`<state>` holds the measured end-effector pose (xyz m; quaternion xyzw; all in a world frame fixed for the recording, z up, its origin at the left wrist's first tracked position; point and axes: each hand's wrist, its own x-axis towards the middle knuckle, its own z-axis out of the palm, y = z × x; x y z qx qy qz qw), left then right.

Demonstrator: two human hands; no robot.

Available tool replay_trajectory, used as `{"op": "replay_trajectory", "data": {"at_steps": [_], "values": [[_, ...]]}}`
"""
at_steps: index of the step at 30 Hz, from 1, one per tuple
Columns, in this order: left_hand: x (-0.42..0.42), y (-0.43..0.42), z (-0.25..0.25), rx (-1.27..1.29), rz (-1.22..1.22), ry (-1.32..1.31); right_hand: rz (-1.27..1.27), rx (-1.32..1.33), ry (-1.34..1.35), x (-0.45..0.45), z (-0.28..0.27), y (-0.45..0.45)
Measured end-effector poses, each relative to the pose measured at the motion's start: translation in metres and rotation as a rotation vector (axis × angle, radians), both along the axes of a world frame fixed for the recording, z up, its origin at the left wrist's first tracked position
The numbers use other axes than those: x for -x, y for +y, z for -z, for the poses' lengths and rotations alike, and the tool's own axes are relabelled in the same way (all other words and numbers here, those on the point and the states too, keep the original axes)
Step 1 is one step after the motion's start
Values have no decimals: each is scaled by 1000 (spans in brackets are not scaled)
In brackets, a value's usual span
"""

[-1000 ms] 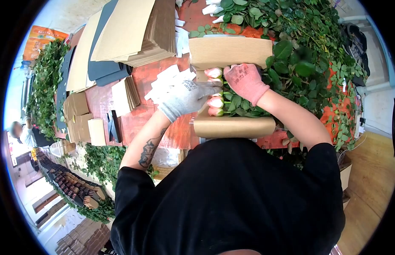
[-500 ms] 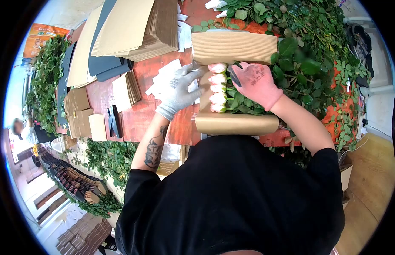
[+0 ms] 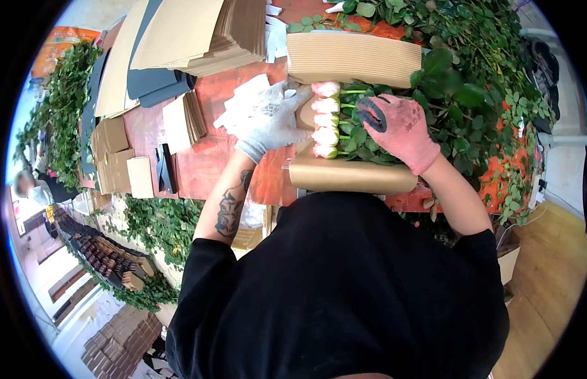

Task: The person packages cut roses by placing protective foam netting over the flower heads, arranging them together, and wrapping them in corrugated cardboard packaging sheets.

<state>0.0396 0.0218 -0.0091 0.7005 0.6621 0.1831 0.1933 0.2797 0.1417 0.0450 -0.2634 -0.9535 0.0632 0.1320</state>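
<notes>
Several pale pink roses [image 3: 325,120] lie in a column on brown corrugated card, their leafy stems pointing right. My left hand [image 3: 272,121], in a light grey glove, is just left of the blooms. Its fingers are spread around the card's left edge, beside white paper sheets [image 3: 243,104]. Over the stems and leaves [image 3: 360,142] is my right hand [image 3: 399,129], in a pink glove with dark finger coating. Its fingers curl together; what is between them is hidden. Along the near side the card curves up into a rolled flap [image 3: 353,175].
A corrugated card piece [image 3: 356,58] stands beyond the roses. Tall stacks of brown card [image 3: 233,38] and smaller card bundles [image 3: 183,120] lie to the left, near a black strap-like item [image 3: 165,169]. Heaped green foliage [image 3: 476,63] fills the right. Another person [image 3: 37,189] is far left.
My right hand has drawn back to the right from the blooms, uncovering green stems, and its fingers have curled. My left hand stays by the card's left edge. The view has shifted slightly.
</notes>
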Motion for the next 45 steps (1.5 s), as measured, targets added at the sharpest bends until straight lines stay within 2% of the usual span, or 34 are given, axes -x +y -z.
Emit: {"op": "replay_trajectory", "data": {"at_steps": [4,5,7,9,10,12,13,14,15,16,17,19,20,22,24,26,28,30,32,33,34,36,38,39,42,45], "values": [[1,-6,-4,-19,-22,61,-31,69,35,-3,-15,-2],[2,-14,-3,-17,-30,62,-48,172,50,-7,-23,-2],[7,-36,-4,-168,-180,-235,-51,307,57,-17,-46,-6],[10,-74,-19,408,-360,-611,-62,224,99,-42,-43,-11],[5,-89,-20,603,-221,-682,-72,147,133,-52,-43,-15],[-17,-117,-20,760,7,-803,-155,183,112,-55,-60,-26],[-34,-126,-19,722,92,-856,-193,231,140,-52,-64,-31],[-48,-135,-13,739,-3,-994,-229,279,168,-51,-65,-35],[-50,-137,-14,766,-80,-1007,-290,266,36,-55,-65,-37],[-51,-138,-19,797,-158,-1023,-298,264,35,-53,-69,-41],[-50,-139,-32,793,-164,-1027,-429,252,-51,-47,-78,-48],[-41,-132,-71,760,-316,-1137,-593,210,-130,-35,-102,-64],[-39,-125,-85,748,-314,-1131,-595,197,-126,-34,-105,-66],[-38,-114,-104,647,-253,-1144,-518,-27,-292,-34,-111,-70],[-28,-114,-89,628,-259,-1094,-468,-5,-366,-30,-124,-60],[-9,-115,-73,541,-295,-1102,-578,82,-408,-36,-124,-37],[9,-108,-62,595,-287,-1049,-602,161,-374,-31,-121,-19],[6,-92,-43,10,-419,-1014,-486,55,-257,-23,-119,-9],[4,-63,-13,-214,-419,-993,-19,47,-651,22,-133,-5],[2,-46,6,-212,-436,-835,-31,-266,-215,13,-91,12],[-2,-30,18,-207,-446,-678,-26,-265,-222,12,-67,17],[-12,-7,16,-121,-413,-815,-582,-642,-1,17,-39,29],[-18,10,35,-260,-445,-985,-797,-362,-133,21,-20,8],[-18,17,51,-294,-529,-982,-713,-106,-402,24,-11,5],[-18,26,40,-184,-624,-871,-625,-73,-318,8,56,24],[-22,25,31,-251,-629,-647,-616,34,-377,30,15,14]]}}
